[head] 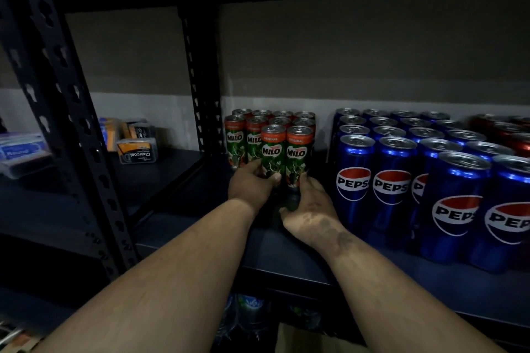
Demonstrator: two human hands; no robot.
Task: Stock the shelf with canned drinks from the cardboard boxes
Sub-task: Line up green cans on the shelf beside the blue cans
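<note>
Both hands were on the shelf (286, 261) at the front pair of Milo cans: left hand (252, 185) curled round the left Milo can (273, 152), right hand (308, 206) wrapped low on the right Milo can (298, 155), both cans upright and tight against the Milo block (269, 123). Pepsi cans (395, 169) stood in rows just to the right, with a gap between. Risk as I judged it: slim cans held low are top-heavy, so a hard shove or uneven release could tip one into the block and topple the rows, or leave the front row crooked; the boxes weren't clearly in view.
</note>
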